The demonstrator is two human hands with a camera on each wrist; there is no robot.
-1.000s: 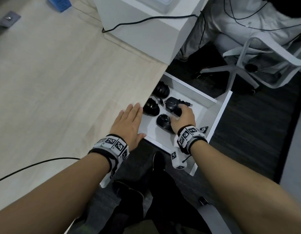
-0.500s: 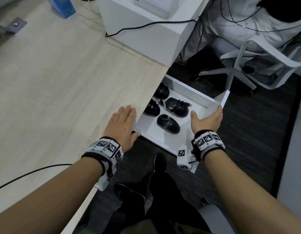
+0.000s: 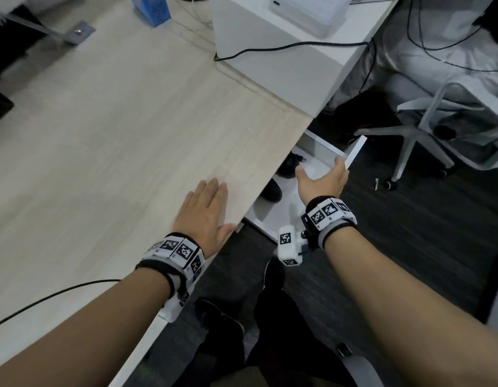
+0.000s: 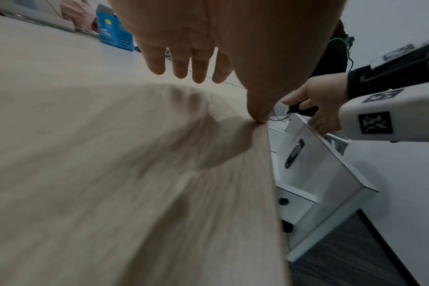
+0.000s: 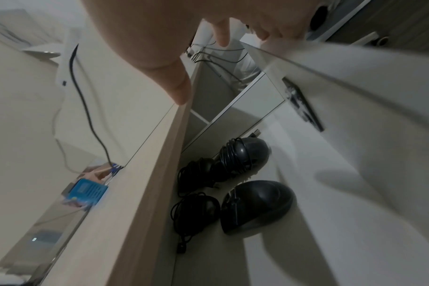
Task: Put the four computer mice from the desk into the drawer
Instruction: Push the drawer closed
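Smooth white drawer further under woodgrain desk, both hands flat, grasping nothing.

an office: a pale wood-grain desk with a white drawer under its right edge, a white swivel chair on dark carpet, cables trailing across.

dim indoor light | wrist views blurred | wide-angle edge distortion

Four black computer mice in one white drawer; one blue box; two hands.
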